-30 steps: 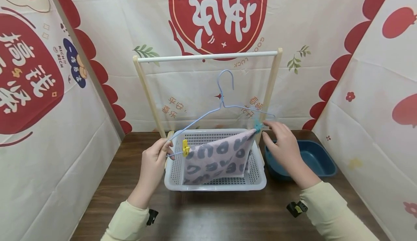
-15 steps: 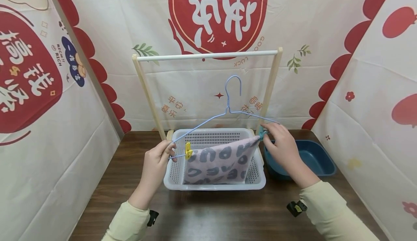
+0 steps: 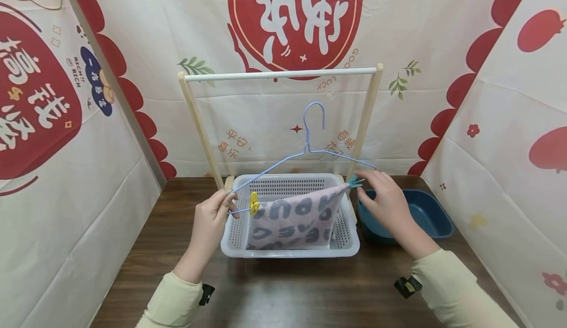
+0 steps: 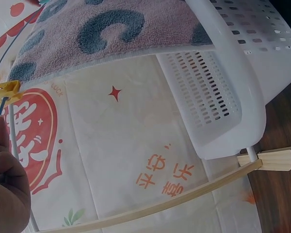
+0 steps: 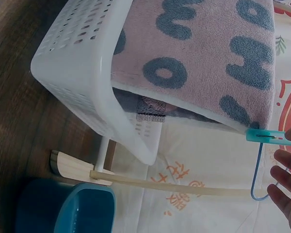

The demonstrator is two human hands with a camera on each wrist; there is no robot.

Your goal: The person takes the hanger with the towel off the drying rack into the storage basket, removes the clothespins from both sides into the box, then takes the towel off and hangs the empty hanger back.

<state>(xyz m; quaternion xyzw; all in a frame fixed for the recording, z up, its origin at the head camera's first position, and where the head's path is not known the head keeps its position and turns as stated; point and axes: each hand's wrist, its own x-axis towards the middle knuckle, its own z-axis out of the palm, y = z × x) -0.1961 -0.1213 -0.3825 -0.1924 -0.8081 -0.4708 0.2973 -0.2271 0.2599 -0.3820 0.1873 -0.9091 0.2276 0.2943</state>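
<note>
My left hand holds the left end of a blue wire hanger, with its bottom bar between the fingers. A pink towel with grey-blue letters is clipped to that bar. A yellow clothespin grips its left corner; a teal clothespin grips the right corner. My right hand has thumb and finger at the outer end of the teal clothespin, its other fingers spread in the right wrist view. The towel's lower part hangs into a white perforated basket.
A drying rack with a white top rail and wooden posts stands behind the basket. To the right, a dark blue basin sits on the brown wooden table. Another dark cloth shows beneath the towel in the right wrist view.
The right hand came in onto the teal clothespin, and its fingers now stand slightly wider around it. The hanger's hook swung right and tipped lower. The left hand has kept its grip.
</note>
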